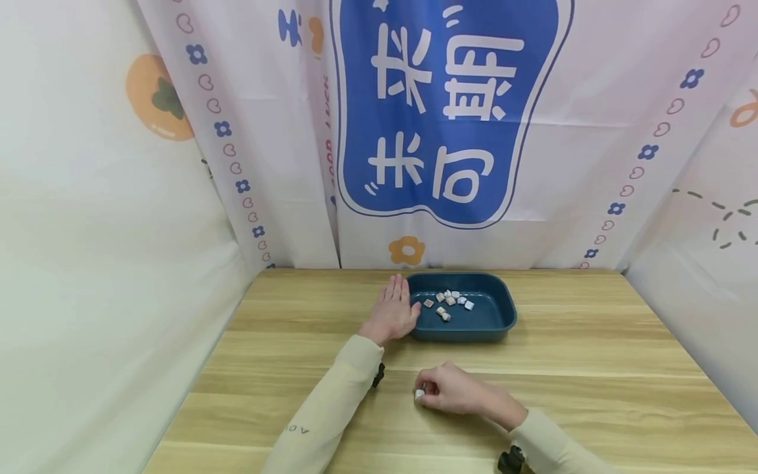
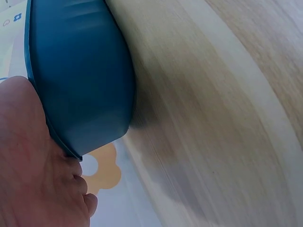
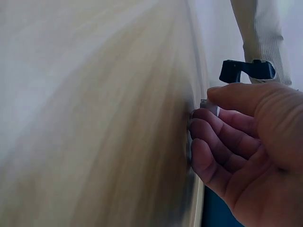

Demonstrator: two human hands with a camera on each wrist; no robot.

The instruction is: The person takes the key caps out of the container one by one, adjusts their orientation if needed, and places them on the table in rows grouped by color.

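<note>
A dark teal rectangular basin [image 1: 494, 332] stands at the back of the table, holding several small whitish cubes [image 1: 469, 305]. My left hand [image 1: 391, 313] rests against the basin's left end, fingers straight and thumb at the rim. In the left wrist view, that hand [image 2: 35, 156] lies along the edge of the basin [image 2: 80, 71]. Nearer the front, my right hand [image 1: 453, 390] pinches a small white cube [image 1: 420, 394] just above or on the tabletop. The right wrist view shows the cube [image 3: 209, 106] between thumb and fingers of the right hand [image 3: 251, 137]; its markings are too small to read.
The wood-grain table [image 1: 592, 368] extends around both hands. Behind the basin hangs a printed curtain [image 1: 592, 164], and pale cloth [image 1: 106, 263] flanks the left side. A black strap device [image 1: 512, 459] sits on the right wrist.
</note>
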